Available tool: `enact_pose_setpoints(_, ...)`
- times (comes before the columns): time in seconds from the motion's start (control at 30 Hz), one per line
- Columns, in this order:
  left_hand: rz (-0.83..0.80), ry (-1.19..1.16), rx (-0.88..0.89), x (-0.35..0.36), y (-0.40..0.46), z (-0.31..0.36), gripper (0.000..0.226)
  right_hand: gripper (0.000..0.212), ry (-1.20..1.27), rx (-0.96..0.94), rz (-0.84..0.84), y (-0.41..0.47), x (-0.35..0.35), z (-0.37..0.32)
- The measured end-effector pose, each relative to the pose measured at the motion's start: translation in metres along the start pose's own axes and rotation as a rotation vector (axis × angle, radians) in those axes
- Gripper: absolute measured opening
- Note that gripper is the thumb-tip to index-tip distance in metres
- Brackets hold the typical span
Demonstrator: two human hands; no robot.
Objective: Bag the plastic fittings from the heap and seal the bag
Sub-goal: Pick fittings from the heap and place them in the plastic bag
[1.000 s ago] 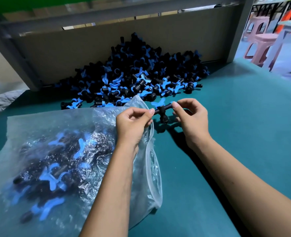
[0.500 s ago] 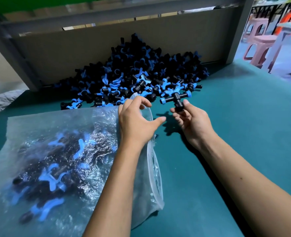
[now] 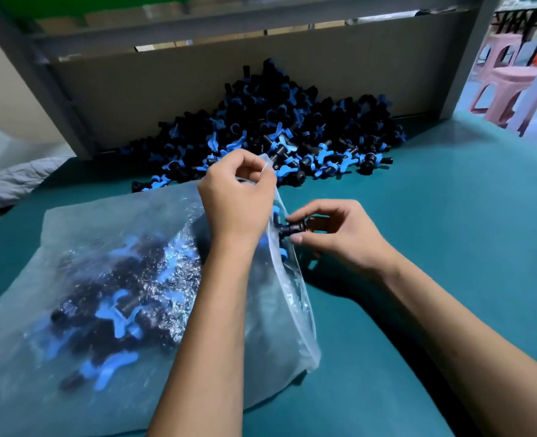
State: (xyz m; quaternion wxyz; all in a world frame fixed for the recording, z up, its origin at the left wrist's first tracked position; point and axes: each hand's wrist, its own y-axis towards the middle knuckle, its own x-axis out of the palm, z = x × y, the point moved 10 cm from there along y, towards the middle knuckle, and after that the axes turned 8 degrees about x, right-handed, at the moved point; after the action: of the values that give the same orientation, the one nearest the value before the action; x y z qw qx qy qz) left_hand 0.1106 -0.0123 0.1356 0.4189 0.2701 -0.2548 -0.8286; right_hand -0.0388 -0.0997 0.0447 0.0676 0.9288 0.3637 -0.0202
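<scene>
Head camera, looking down over a teal tabletop (image 3: 450,216): a person's left hand (image 3: 235,200) pinches the upper lip of a clear plastic bag (image 3: 71,247) between thumb and curled fingers and holds it lifted, so the mouth on the bag's right side gapes. The right hand (image 3: 339,234) grips a black plastic fitting (image 3: 292,229) between fingertips and thumb, right at that mouth, its far end already past the plastic edge. The bag lies flat across the near left of the tabletop and bulges with black fittings with blue wing handles, blurred through the film. Beyond the hands, a heap of fittings (image 3: 276,134) in the same black and blue is banked against a brown board (image 3: 166,89) that stands upright along the back edge, framed by a grey metal rack (image 3: 49,89). Both bare forearms reach in from the bottom of the frame. At far right, off the tabletop, stand pink plastic stools (image 3: 507,83); a pale crumpled sheet (image 3: 11,181) lies at the left edge.
</scene>
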Motion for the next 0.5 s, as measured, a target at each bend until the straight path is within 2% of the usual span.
enact_pose_setpoints(0.1,-0.011,0.002,0.106,-0.003,0.006,0.022,0.011,0.014,-0.123,-0.122,-0.111,-0.002,0.041,-0.028)
enact_pose_setpoints(0.2,-0.018,0.023,0.153,-0.003,0.009,0.034,0.009,0.017,-0.251,-0.214,-0.051,0.001,0.078,-0.049)
enact_pose_setpoints(0.27,-0.016,0.03,0.168,-0.005,0.009,0.039,0.009,0.013,-0.238,-0.345,-0.024,-0.002,0.102,-0.066)
enact_pose_setpoints(0.4,0.024,0.022,0.161,-0.012,0.011,0.036,0.011,0.043,0.003,-0.254,-0.001,0.018,0.111,-0.062)
enact_pose_setpoints(0.43,0.037,0.007,0.15,-0.013,0.011,0.033,0.011,0.037,-0.005,-0.224,0.023,0.023,0.106,-0.059)
enact_pose_setpoints(0.5,0.053,-0.008,0.12,-0.012,0.01,0.023,0.011,0.031,-0.087,-0.195,0.183,0.029,0.071,-0.05)
